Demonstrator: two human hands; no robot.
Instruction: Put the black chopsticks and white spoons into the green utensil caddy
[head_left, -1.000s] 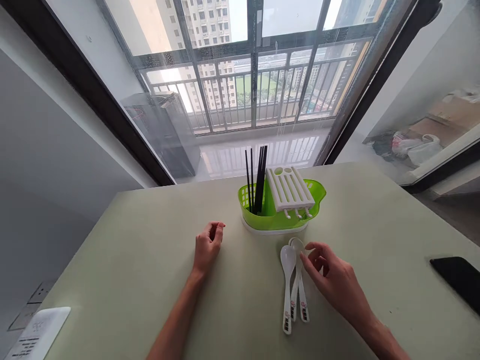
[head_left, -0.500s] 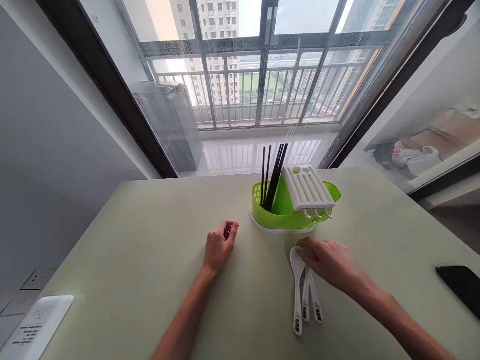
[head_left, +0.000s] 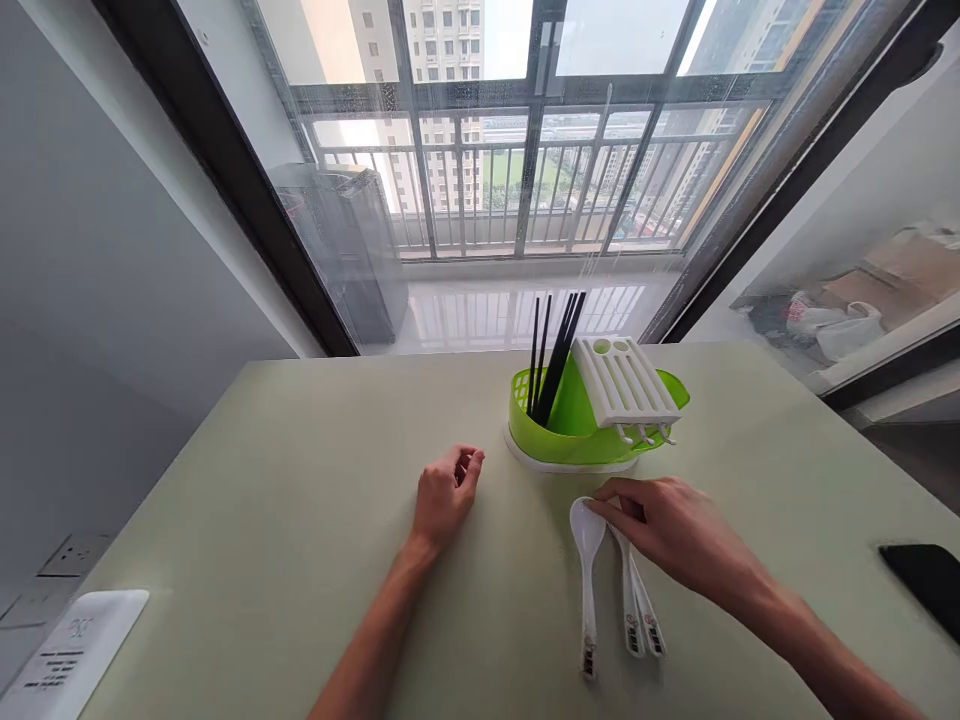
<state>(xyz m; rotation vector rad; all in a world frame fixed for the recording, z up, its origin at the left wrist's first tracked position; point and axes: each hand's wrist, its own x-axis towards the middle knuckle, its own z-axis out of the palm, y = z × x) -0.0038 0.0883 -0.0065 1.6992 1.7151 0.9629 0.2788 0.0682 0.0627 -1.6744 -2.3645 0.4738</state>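
My right hand (head_left: 664,520) pinches the rim of a white spoon's bowl; this spoon (head_left: 587,528) has its handle toward me, with a dark printed mark near its end. Just to the right are the handles of two similar white spoons (head_left: 634,610), lying close together with their bowls hidden beneath the hand. My left hand (head_left: 444,500) rests on the table with its fingers curled in and nothing in them. Behind the hands stands a green cutlery holder (head_left: 562,447) on a white base. It carries several black chopsticks (head_left: 556,365) at left and a white slotted rack (head_left: 626,385) with hooks.
The pale green table (head_left: 315,480) reaches a glass door at its far edge. A black phone-like object (head_left: 924,578) lies at the right edge. At the lower left is a white object with printed text (head_left: 79,650). A wall socket (head_left: 75,555) is beside the table.
My right hand has drawn one spoon slightly left, away from the other two, so the gap between the handles is wider. My left hand stays in place. The view has shifted slightly.
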